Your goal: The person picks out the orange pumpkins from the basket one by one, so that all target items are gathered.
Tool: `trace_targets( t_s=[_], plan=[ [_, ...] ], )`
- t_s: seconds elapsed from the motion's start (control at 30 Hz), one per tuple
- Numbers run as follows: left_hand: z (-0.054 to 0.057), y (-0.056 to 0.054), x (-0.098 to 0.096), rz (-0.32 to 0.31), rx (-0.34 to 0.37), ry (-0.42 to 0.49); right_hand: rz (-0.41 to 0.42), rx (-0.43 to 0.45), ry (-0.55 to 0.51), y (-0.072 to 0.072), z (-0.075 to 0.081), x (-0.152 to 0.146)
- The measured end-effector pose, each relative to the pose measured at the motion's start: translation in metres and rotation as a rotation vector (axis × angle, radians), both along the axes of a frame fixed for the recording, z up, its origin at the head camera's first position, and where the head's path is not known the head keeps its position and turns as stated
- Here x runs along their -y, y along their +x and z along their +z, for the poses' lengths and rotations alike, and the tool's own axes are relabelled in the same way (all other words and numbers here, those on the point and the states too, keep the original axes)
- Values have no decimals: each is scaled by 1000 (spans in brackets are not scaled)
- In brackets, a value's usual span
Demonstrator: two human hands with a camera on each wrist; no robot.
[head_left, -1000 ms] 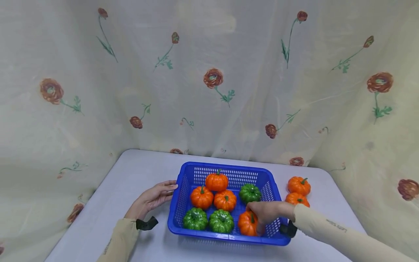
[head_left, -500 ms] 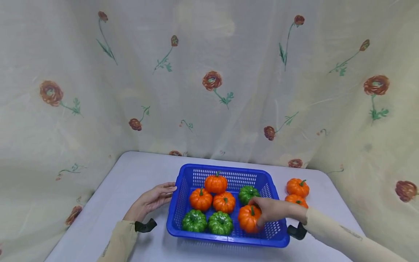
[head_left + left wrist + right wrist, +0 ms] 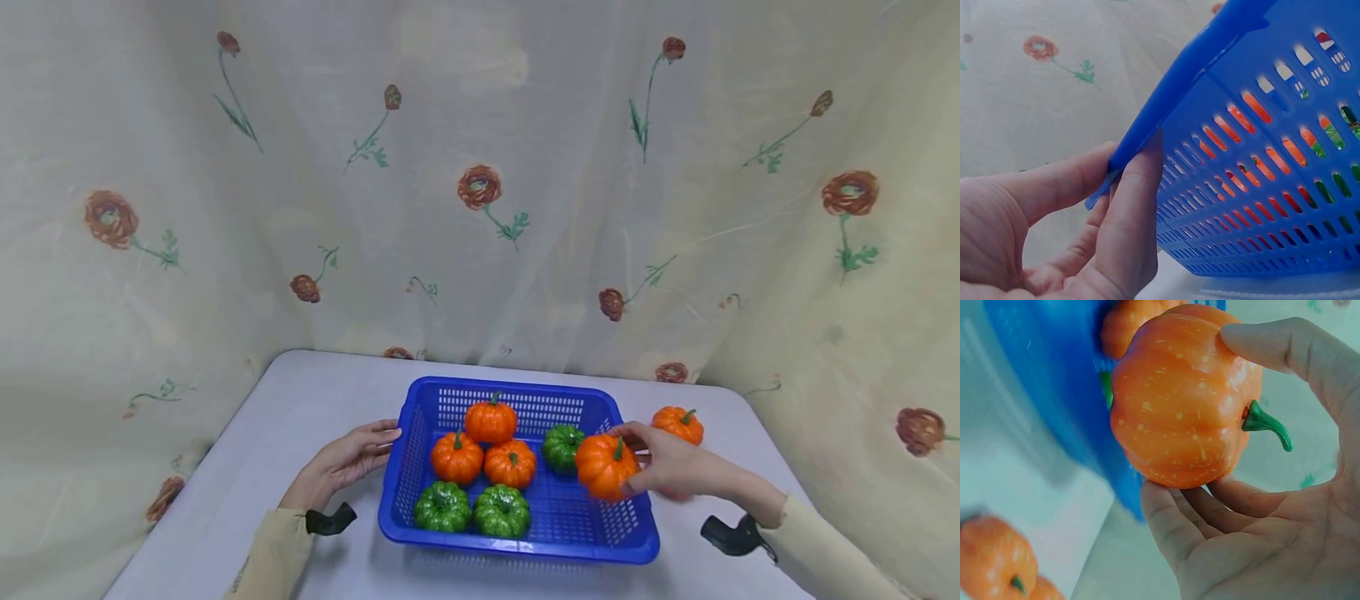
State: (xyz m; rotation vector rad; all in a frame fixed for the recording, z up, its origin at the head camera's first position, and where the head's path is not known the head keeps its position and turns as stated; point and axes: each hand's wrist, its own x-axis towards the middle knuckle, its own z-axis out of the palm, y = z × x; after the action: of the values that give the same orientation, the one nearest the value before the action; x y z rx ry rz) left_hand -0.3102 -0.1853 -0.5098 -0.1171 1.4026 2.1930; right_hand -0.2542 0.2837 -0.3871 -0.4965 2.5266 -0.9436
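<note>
My right hand (image 3: 671,460) grips a small orange pumpkin (image 3: 1185,400) between thumb and fingers, its green stem facing the palm. In the head view that pumpkin overlaps the right side of the blue plastic basket (image 3: 517,548). My left hand (image 3: 1085,219) pinches the basket's left rim, thumb on one side and fingers on the other. Inside the basket sit several other pumpkins: orange ones such as the back one (image 3: 491,422), two green ones at the front, including the left one (image 3: 442,507), and a green one (image 3: 562,448) partly behind the held pumpkin.
To the right of the basket an orange pumpkin (image 3: 678,425) lies on the white table (image 3: 337,392); another beside it is mostly hidden by my right hand in the head view. A flowered curtain (image 3: 420,208) hangs behind the table and along both sides.
My right hand has lifted the orange pumpkin from the basket's front right corner and carried it up and to the right, toward the right rim. The left hand stays at the left rim.
</note>
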Motion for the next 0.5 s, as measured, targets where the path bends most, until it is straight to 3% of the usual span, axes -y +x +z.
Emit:
trace_targets(
  t_s=[0.23,0.4,0.5],
  plan=[
    [3,1,2,-20,-15,32,-123,-65,78,0,2,-52],
    [3,0,4,-10,-15,37,-211,-92,121,-7,-15,-97],
    [2,0,5,3,-6,35,-296,-56,167,-12,-25,-124]
  ],
)
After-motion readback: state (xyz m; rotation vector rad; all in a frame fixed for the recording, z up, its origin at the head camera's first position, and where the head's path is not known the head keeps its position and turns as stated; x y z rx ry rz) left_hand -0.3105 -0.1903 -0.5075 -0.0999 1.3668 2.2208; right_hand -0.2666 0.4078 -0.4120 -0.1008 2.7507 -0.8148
